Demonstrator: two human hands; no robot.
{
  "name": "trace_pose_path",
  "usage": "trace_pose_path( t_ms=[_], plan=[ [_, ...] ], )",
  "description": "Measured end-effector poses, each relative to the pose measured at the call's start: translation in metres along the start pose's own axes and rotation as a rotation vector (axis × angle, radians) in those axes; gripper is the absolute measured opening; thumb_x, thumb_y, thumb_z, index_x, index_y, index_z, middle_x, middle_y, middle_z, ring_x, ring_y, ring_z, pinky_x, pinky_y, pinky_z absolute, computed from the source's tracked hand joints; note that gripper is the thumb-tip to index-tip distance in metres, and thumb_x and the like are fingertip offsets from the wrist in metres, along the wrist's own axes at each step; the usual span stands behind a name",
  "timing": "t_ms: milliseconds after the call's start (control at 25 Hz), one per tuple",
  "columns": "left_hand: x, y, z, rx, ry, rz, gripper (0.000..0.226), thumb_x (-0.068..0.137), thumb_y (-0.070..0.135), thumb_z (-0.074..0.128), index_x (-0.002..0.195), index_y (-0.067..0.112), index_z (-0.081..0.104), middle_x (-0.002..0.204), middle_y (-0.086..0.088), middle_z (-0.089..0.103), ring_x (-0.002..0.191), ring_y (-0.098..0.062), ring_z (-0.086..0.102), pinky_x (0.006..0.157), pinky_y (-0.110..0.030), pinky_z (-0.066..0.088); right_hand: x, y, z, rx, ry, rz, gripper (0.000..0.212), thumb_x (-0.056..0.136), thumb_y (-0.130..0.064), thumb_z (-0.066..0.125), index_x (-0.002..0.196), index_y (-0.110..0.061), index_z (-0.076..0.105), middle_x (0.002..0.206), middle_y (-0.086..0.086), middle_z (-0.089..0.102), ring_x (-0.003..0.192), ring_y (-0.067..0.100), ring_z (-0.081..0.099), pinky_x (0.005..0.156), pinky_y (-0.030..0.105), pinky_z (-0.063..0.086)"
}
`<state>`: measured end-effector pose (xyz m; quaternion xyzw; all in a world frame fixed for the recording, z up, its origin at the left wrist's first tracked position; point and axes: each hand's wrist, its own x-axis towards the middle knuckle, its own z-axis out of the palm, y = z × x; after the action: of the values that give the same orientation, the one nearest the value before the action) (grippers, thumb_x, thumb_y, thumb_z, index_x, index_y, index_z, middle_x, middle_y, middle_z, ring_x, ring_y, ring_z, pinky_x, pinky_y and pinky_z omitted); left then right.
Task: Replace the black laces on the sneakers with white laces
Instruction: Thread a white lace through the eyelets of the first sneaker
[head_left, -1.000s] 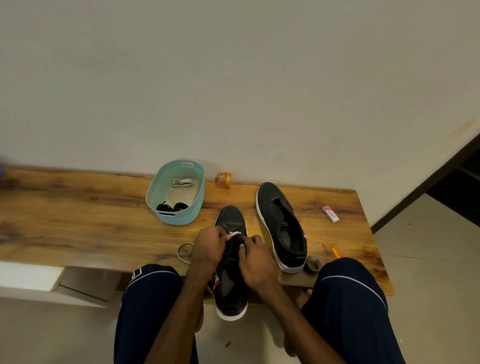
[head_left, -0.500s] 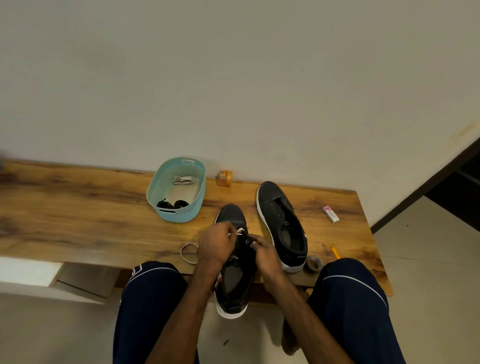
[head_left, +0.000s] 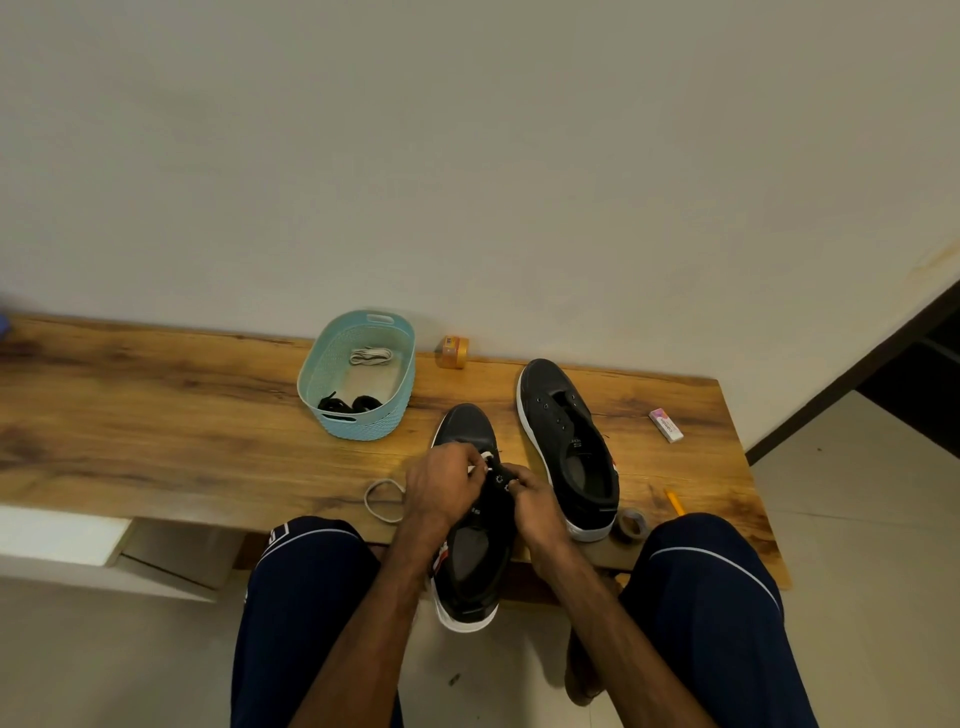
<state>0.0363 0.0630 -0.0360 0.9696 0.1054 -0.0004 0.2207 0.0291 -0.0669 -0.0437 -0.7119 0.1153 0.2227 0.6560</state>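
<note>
Working on near sneaker (head_left: 470, 561), set toe-away across the front edge of the tabletop (head_left: 156, 431), heel hanging off over the lap. Judged placed so to bring the eyelet rows close under both hands, with the toe supported.

Pinching white lace (head_left: 487, 457) with left hand (head_left: 439, 491), fingers curled, at the eyelets nearest the toe. Bracing the right-side eyelet flap with right hand (head_left: 530, 499), fingertips pinched on it; cannot tell whether a lace end sits in that pinch too. Judged step: threading the first eyelets.

Noted pale loop (head_left: 382, 500) just left of the left hand near the front edge; probably slack of the same lace, join hidden.

Found second sneaker (head_left: 569, 441) just to the right, unlaced, heel at the front edge. Found blue basket (head_left: 358, 426) toward the back edge, holding black laces (head_left: 348, 402) at its near end and a bundled spare lace (head_left: 370, 356) at its far end.

Open room: wide bare wood toward the left edge for drawing lace out. Tighter on the right: grey tape roll (head_left: 631, 524) and pencil (head_left: 674, 501) at the front edge, eraser (head_left: 666, 425) toward the right edge. Risk of tipping the near sneaker off the front edge under a hard pull.
</note>
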Motion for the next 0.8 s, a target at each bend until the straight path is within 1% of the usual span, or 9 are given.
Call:
trace_pose_path(
  t_ms=[120, 240, 360, 440, 520, 600, 680, 760, 800],
  plan=[
    [0.000, 0.001, 0.001, -0.010, 0.014, -0.022, 0.020, 0.097, 0.035, 0.057, 0.106, 0.025, 0.071, 0.105, 0.006, 0.072, 0.093, -0.013, 0.066, 0.077, -0.030, 0.051, 0.002, 0.000, 0.000, -0.019, -0.019, 0.019, 0.029, 0.104, -0.015, 0.042, 0.115, -0.026, 0.066, 0.114, -0.002, 0.069, 0.105, 0.012, 0.064, 0.080, 0.024, 0.050],
    [-0.001, 0.001, 0.004, -0.072, 0.023, -0.029, 0.019, 0.097, 0.031, 0.058, 0.109, 0.023, 0.071, 0.109, 0.005, 0.071, 0.097, -0.012, 0.065, 0.081, -0.031, 0.053, 0.006, 0.003, -0.002, 0.078, -0.028, 0.088, 0.026, 0.104, -0.038, 0.046, 0.103, -0.029, 0.070, 0.098, -0.003, 0.074, 0.093, 0.013, 0.069, 0.075, 0.029, 0.051],
    [-0.006, -0.003, 0.008, -0.157, -0.019, -0.019, 0.019, 0.097, 0.025, 0.058, 0.112, 0.021, 0.069, 0.112, 0.002, 0.065, 0.102, -0.016, 0.062, 0.085, -0.036, 0.052, 0.017, 0.007, 0.006, 0.022, 0.107, -0.012, 0.009, 0.097, -0.022, 0.062, 0.097, -0.017, 0.070, 0.095, 0.009, 0.072, 0.094, 0.029, 0.069, 0.077, 0.038, 0.055],
    [-0.012, -0.008, 0.012, -0.131, -0.007, -0.004, 0.024, 0.093, 0.027, 0.060, 0.116, 0.021, 0.063, 0.118, 0.001, 0.058, 0.109, -0.019, 0.056, 0.088, -0.037, 0.051, 0.022, 0.007, 0.013, -0.073, 0.175, -0.123, 0.004, 0.094, -0.009, 0.064, 0.092, -0.009, 0.067, 0.094, 0.011, 0.070, 0.095, 0.033, 0.066, 0.080, 0.040, 0.054],
    [-0.021, -0.012, 0.018, -0.064, 0.091, -0.090, 0.046, 0.086, 0.037, 0.068, 0.126, 0.020, 0.051, 0.130, -0.001, 0.048, 0.122, -0.021, 0.046, 0.096, -0.039, 0.047, 0.021, 0.002, 0.018, -0.095, 0.240, -0.177, 0.008, 0.096, -0.005, 0.057, 0.092, -0.009, 0.062, 0.094, 0.006, 0.067, 0.095, 0.028, 0.064, 0.079, 0.038, 0.053],
    [-0.030, -0.013, 0.026, -0.004, 0.148, -0.215, 0.073, 0.081, 0.051, 0.070, 0.136, 0.014, 0.039, 0.143, -0.007, 0.039, 0.133, -0.025, 0.038, 0.105, -0.043, 0.042, 0.015, -0.016, 0.014, 0.121, 0.284, -0.215, 0.010, 0.101, -0.006, 0.049, 0.097, -0.012, 0.056, 0.093, 0.002, 0.066, 0.090, 0.022, 0.065, 0.077, 0.034, 0.056],
    [-0.037, -0.012, 0.036, -0.041, 0.176, -0.296, 0.085, 0.079, 0.057, 0.070, 0.140, 0.010, 0.034, 0.145, -0.011, 0.037, 0.135, -0.027, 0.036, 0.106, -0.045, 0.040, 0.007, -0.049, -0.005, 0.493, 0.211, -0.337, 0.012, 0.105, -0.011, 0.043, 0.100, -0.015, 0.054, 0.086, 0.006, 0.068, 0.076, 0.019, 0.067, 0.071, 0.033, 0.059],
    [-0.040, -0.008, 0.042, -0.155, 0.192, -0.372, 0.089, 0.078, 0.055, 0.073, 0.142, 0.009, 0.032, 0.144, -0.012, 0.039, 0.134, -0.029, 0.037, 0.104, -0.047, 0.042, -0.002, -0.080, -0.042, 0.725, 0.060, -0.522, 0.013, 0.103, -0.020, 0.047, 0.097, -0.023, 0.058, 0.075, 0.005, 0.064, 0.056, 0.015, 0.057, 0.051, 0.025, 0.050],
    [-0.039, -0.007, 0.043, -0.204, 0.194, -0.408, 0.090, 0.077, 0.054, 0.074, 0.142, 0.009, 0.031, 0.144, -0.013, 0.039, 0.134, -0.030, 0.038, 0.103, -0.048, 0.042, -0.006, -0.089, -0.061, 0.700, 0.014, -0.595, 0.011, 0.102, -0.024, 0.051, 0.095, -0.025, 0.060, 0.072, 0.003, 0.062, 0.051, 0.013, 0.051, 0.046, 0.022, 0.043]
  ],
)
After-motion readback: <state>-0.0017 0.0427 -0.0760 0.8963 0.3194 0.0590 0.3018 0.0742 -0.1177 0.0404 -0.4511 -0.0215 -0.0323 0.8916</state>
